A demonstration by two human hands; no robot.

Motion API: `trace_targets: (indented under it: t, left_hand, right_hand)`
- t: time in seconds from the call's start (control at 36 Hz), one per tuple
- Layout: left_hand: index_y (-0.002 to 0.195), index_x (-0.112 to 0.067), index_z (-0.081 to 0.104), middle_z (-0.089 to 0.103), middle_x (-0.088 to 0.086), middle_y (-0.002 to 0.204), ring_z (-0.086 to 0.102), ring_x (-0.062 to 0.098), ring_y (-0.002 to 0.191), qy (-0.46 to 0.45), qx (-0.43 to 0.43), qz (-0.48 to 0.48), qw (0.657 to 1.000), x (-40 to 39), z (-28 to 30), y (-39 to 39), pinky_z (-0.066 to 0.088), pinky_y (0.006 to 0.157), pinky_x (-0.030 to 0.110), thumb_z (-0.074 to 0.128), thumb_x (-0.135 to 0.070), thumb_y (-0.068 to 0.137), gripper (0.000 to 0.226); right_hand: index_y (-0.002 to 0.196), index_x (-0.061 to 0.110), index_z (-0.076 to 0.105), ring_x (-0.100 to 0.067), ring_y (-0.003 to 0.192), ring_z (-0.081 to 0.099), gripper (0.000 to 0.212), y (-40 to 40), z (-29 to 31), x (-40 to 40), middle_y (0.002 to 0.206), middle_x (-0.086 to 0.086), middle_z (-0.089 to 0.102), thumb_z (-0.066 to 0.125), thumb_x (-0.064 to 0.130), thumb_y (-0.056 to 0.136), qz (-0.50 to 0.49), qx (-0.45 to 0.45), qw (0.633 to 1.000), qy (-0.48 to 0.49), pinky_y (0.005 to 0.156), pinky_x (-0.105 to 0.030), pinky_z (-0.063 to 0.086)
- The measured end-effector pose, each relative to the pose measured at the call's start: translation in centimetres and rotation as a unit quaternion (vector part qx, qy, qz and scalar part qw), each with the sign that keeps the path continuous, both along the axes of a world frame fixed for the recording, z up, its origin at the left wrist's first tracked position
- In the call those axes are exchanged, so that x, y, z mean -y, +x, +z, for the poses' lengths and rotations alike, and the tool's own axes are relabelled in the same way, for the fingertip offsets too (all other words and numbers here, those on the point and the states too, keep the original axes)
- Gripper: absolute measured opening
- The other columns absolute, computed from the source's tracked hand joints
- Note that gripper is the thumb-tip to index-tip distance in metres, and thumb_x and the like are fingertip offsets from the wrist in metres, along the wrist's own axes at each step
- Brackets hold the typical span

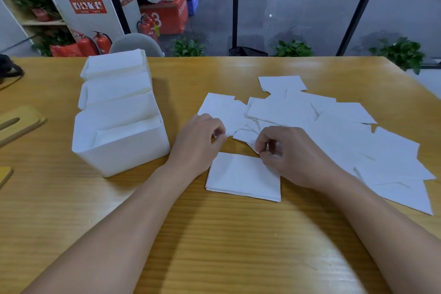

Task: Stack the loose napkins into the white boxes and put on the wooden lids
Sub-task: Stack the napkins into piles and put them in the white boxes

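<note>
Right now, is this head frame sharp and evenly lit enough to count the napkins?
Head view: wide-angle bending curves the light wooden table edges; forearms cast soft shadows; the scattered white paper napkins wash out, their overlapping edges faint, so counting is unreliable; both hands look slightly soft.

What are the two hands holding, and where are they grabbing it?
The right hand and the left hand each pinch an edge of a loose napkin from the spread pile, fingertips on its near corners.

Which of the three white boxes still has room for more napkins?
The nearest white box: its napkins sit well below the rim, while the two boxes behind it look filled to the top.
</note>
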State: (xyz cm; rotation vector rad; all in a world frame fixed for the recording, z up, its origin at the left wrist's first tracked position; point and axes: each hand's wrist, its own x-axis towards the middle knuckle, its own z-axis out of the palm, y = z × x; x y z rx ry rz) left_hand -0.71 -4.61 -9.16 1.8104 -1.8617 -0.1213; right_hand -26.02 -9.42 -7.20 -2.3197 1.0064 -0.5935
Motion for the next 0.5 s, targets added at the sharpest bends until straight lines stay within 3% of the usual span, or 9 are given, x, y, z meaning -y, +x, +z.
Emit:
trace_targets:
  t: [0.11,0.25,0.31,0.42,0.5]
  left_hand:
    - [0.091,-0.023,0.068,0.059,-0.011,0.090,0.053,0.013,0.090,-0.011,0.041,0.007,0.999,0.4,0.0,-0.1,0.045,0.071,0.030,0.061,-0.017,0.107,0.019]
    - [0.094,-0.024,0.064,0.060,-0.011,0.097,0.048,0.014,0.097,-0.030,0.038,0.007,0.999,0.1,0.0,0.1,0.048,0.082,0.037,0.055,-0.016,0.111,0.021]
    - [0.095,-0.023,0.062,0.060,-0.011,0.100,0.048,0.015,0.100,-0.041,0.029,0.002,0.999,-0.4,0.6,0.2,0.046,0.083,0.036,0.054,-0.015,0.112,0.020]
    - [0.097,-0.024,0.063,0.059,-0.014,0.099,0.047,0.011,0.101,-0.038,0.017,-0.050,0.998,-2.3,2.0,-0.1,0.042,0.084,0.031,0.056,-0.015,0.112,0.018]
    - [0.099,-0.025,0.064,0.062,-0.016,0.099,0.052,0.011,0.104,-0.020,-0.004,-0.106,0.994,-3.3,2.7,-0.4,0.044,0.085,0.029,0.058,-0.019,0.111,0.015]
  right_hand:
    - [0.086,0.031,0.070,-0.013,0.079,0.064,0.024,0.1,0.1,-0.2,0.086,0.013,0.070,0.073,0.008,0.090,0.001,0.007,1.000,-0.003,0.072,-0.040,0.056]
    - [0.095,0.035,0.070,-0.011,0.084,0.064,0.010,0.4,-0.2,-0.3,0.090,0.015,0.069,0.079,0.039,0.096,-0.008,0.022,0.999,-0.036,0.076,-0.034,0.053]
    - [0.112,0.035,0.070,-0.008,0.094,0.063,0.020,0.5,-0.4,-0.1,0.104,0.019,0.067,0.078,0.044,0.096,-0.018,0.026,0.998,-0.062,0.083,-0.029,0.050]
    - [0.149,0.037,0.057,-0.003,0.120,0.052,0.059,0.5,-0.6,0.0,0.140,0.018,0.051,0.080,0.034,0.095,-0.024,0.016,0.994,-0.107,0.101,-0.022,0.043]
    - [0.148,0.035,0.061,-0.011,0.124,0.045,0.058,0.8,-0.9,0.2,0.145,0.013,0.047,0.081,0.027,0.094,-0.041,0.002,0.989,-0.143,0.102,-0.024,0.042]
